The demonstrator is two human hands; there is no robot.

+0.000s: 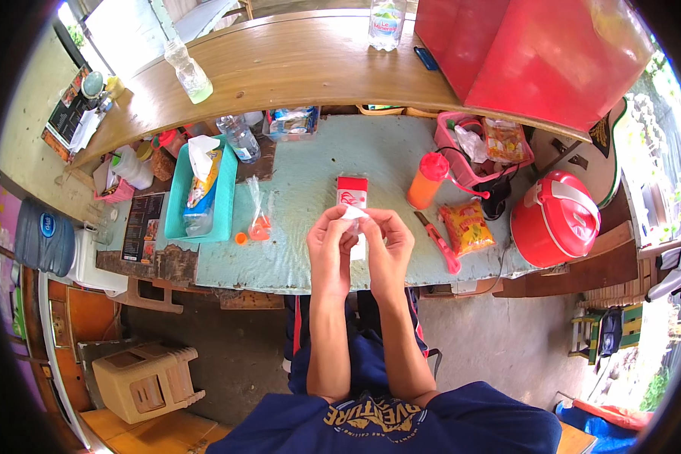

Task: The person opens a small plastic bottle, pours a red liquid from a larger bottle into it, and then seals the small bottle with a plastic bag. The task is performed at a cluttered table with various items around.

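My left hand (329, 247) and my right hand (390, 241) meet above the front middle of the table. Between their thumbs and fingertips they pinch a small white piece of paper or tissue (354, 213). A flat red and white packet (352, 192) lies on the table behind them, its lower part mostly hidden by the hands. Off to the right are a pink-handled knife (440, 244), a yellow and red plastic food packet (466, 228) and an orange squeeze bottle (423, 186) with a red cap. A clear plastic bag with orange contents (258, 224) sits left, beside an orange cap (240, 238).
A turquoise basket (227, 213) with tissues stands left on the worn blue table (301, 170). At the right are a pink basket (442, 127) and a red rice cooker (556, 218). A wooden shelf (295, 62) overhangs the back, bearing bottles and a large red box (522, 62).
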